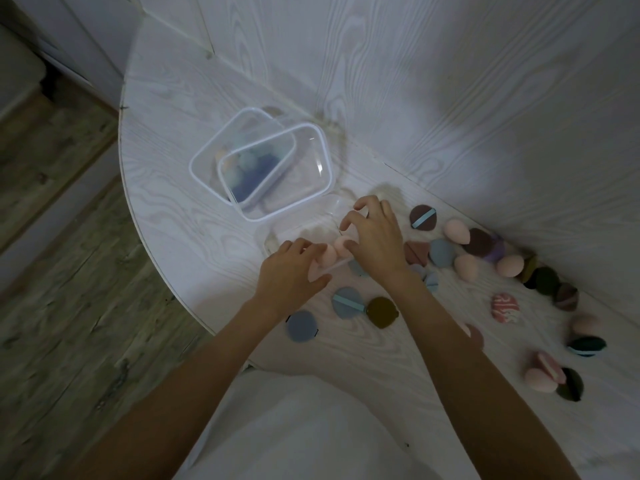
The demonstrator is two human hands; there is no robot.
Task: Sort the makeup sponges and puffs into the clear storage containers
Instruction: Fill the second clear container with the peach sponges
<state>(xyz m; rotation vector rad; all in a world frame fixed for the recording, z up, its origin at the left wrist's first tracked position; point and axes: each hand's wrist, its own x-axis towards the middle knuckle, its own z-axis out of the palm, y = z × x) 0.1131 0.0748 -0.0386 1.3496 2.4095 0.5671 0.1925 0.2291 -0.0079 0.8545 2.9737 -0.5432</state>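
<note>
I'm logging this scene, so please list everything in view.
Lidded container: one, clear, blue sponges inside, far left.
Lid: one, clear, lying askew on it.
Open container: one, clear, under the hands.
Pink sponges: several, some in the open container, others scattered right.
Puffs: many, blue, brown, olive, dark, scattered near and right.
Table: one, white.
Left hand: at pink sponges.
Right hand: over the open container.
</note>
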